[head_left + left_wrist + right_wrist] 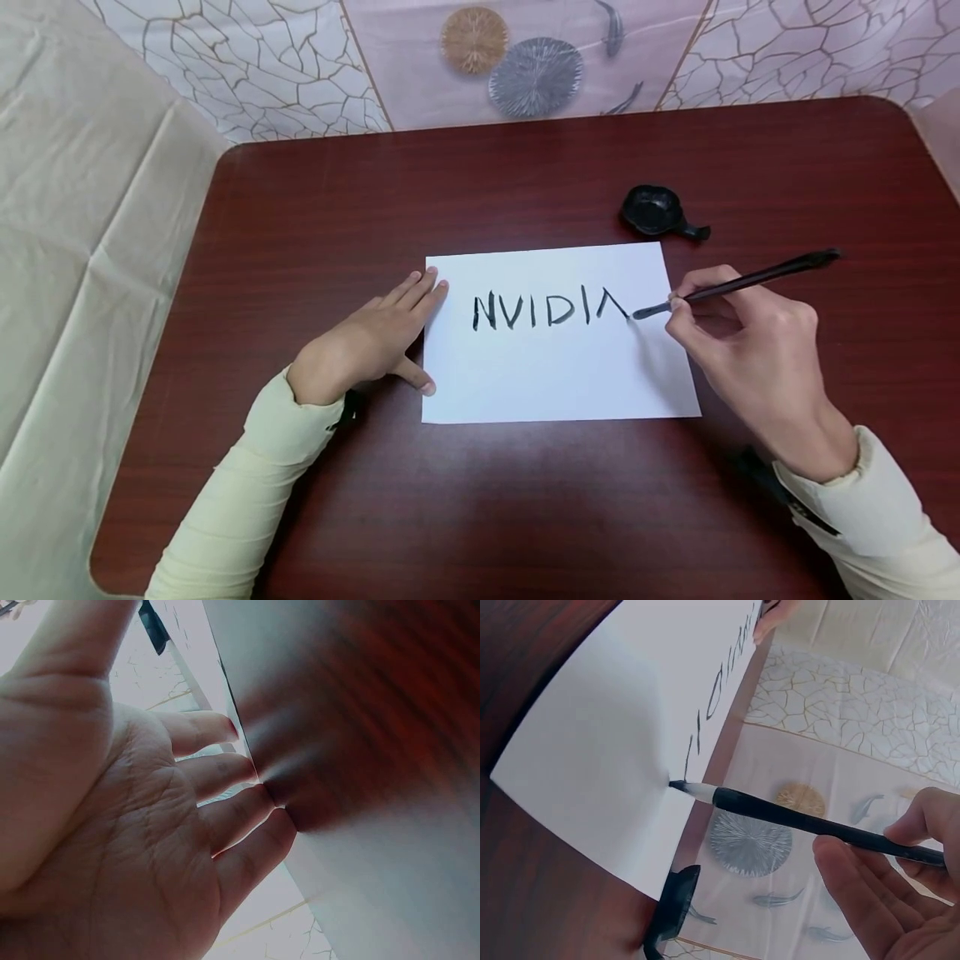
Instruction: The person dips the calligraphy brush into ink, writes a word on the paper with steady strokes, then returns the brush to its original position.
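Note:
A white sheet of paper (555, 375) lies on the dark red-brown table, with black brush letters (558, 310) reading NVIDIA, the last A without a crossbar. My right hand (757, 358) pinches a black-handled paintbrush (757, 277) between thumb and fingers at the paper's right side. In the right wrist view the brush's pale bristles with a dark tip (679, 785) meet the sheet at the end of the last letter. My left hand (367, 342) rests at the paper's left edge, fingers straight and thumb spread, fingertips on the edge. Its palm (135, 825) shows in the left wrist view.
A small black dish with a short handle (654, 211) sits just beyond the paper's top right corner. Patterned cloth (277, 67) hangs behind the table (300, 217), and a pale cloth (67, 250) covers the left side.

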`<state>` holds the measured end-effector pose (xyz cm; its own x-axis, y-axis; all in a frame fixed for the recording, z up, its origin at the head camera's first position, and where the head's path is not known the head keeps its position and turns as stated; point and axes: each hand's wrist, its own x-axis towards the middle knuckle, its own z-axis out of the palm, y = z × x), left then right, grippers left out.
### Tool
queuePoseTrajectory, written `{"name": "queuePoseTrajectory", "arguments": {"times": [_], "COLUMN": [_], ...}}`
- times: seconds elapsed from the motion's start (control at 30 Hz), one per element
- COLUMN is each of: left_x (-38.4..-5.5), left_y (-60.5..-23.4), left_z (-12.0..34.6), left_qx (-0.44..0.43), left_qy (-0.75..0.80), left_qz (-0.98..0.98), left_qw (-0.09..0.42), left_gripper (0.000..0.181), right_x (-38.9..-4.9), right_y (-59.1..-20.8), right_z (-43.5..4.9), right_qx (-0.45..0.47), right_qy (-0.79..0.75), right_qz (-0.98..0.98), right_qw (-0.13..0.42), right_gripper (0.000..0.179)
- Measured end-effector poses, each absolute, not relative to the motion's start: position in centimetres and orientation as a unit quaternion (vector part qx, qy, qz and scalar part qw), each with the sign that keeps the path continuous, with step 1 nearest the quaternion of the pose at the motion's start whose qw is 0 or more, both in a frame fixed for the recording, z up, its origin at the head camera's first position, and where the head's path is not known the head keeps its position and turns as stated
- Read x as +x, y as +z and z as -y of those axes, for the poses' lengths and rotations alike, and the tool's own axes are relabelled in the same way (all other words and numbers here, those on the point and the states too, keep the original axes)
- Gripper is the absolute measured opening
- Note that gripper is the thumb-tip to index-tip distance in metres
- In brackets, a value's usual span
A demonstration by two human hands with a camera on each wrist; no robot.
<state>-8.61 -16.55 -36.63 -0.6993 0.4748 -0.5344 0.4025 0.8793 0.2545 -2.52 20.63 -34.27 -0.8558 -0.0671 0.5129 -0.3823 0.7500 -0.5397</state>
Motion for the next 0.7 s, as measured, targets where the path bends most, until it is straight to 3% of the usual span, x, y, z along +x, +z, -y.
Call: {"name": "queuePoseTrajectory", "arguments": {"times": [0.27,0.7], "left_x": [-8.6,-8.6], "left_y": [-36.8,-36.7], "left_z": [16.6,16.6], "left_qx": [0.238,0.232], "left_qy": [0.061,0.060], "left_qz": [-0.921,-0.919], "left_qw": [0.303,0.312], "left_gripper": [0.138,0.139], "right_x": [-2.6,-3.7], "right_y": [-33.2,-33.9], "right_z": [-20.3,-20.6], "right_qx": [0.111,0.075], "right_qy": [0.358,0.464], "right_qz": [0.888,0.845], "right_qw": [0.269,0.254], "right_gripper": [0.014,0.017]}}
